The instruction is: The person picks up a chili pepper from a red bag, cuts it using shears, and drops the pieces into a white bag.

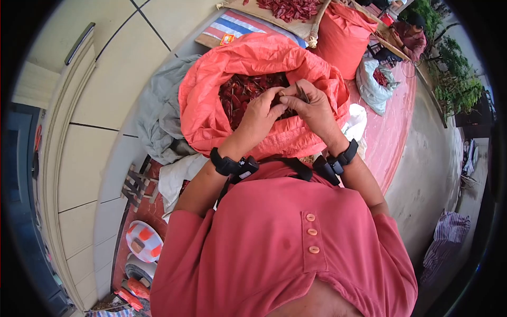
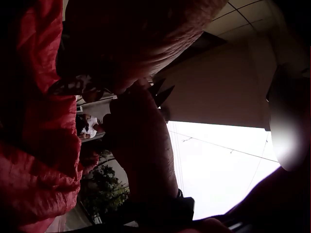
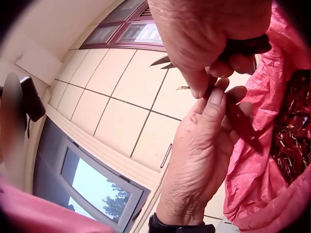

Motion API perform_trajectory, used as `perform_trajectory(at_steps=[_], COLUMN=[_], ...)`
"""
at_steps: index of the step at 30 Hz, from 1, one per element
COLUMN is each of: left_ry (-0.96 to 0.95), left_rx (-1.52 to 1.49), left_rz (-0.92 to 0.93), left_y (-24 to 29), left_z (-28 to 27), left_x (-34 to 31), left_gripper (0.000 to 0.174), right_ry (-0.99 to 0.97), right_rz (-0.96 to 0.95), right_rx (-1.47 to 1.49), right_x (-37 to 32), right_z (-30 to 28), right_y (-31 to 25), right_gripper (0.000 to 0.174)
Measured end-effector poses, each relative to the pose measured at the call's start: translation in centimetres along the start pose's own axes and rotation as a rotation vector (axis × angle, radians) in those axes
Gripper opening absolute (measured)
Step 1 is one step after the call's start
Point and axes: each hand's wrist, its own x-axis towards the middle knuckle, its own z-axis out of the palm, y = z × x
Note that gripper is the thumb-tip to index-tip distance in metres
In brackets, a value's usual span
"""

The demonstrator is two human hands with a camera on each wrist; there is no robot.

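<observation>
Both hands meet over an open red woven sack (image 1: 211,68) of dried red chilies (image 1: 240,98). My left hand (image 1: 257,116) pinches a small dark red piece, seemingly a dried chili, and its pale stem end (image 3: 182,88) pokes out beside the fingertips in the right wrist view. My right hand (image 1: 316,108) grips scissors (image 3: 164,60), fingers curled round the dark handle. Its fingertips come right up to the left thumb. The scissor blades point away from the sack in the right wrist view. Fingers hide most of the pinched piece.
Another full red sack (image 1: 346,37) and a pale sack of chilies (image 1: 372,87) stand at the far right. Loose chilies (image 1: 293,8) lie on a board at the back. A grey sack (image 1: 163,105) lies left, a small wooden stool (image 1: 138,186) nearer. Another person (image 1: 413,39) sits farther off.
</observation>
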Motion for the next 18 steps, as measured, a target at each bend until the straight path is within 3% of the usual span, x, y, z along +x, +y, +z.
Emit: perform_trajectory(at_steps=[1,4,8,11,14,15,18], left_ry=[0.012,-0.173,0.142,-0.015,-0.072,-0.091,-0.142], left_rx=[-0.063,-0.089,-0.119,0.063,0.074,0.087,0.106], left_rz=[-0.006,-0.285,-0.007,-0.074,-0.056,-0.047,-0.015], left_y=[0.7,0.8,1.3,1.1,1.0,1.1,1.1], left_z=[0.2,0.5,2.7,1.2,0.0,-0.6,-1.7], left_x=[0.0,0.0,-0.8,-1.3,-1.8,-1.9,-2.3], left_gripper=[0.025,0.024,0.021,0.022,0.023,0.023,0.022], right_ry=[0.058,0.084,0.069,0.081,0.007,-0.024,-0.057], right_rz=[-0.036,-0.374,-0.45,-0.351,-0.089,0.139,0.308], right_rx=[-0.018,-0.557,-0.904,-0.616,0.02,0.093,0.258], right_x=[-0.3,-0.8,-1.7,-1.5,-1.1,-1.3,-1.1], right_z=[-0.3,-0.5,-0.2,-0.2,0.3,0.3,0.4], right_y=[0.5,-0.9,-2.0,-1.2,0.5,-1.4,-1.2], right_gripper=[0.009,0.012,0.016,0.013,0.008,0.007,0.006])
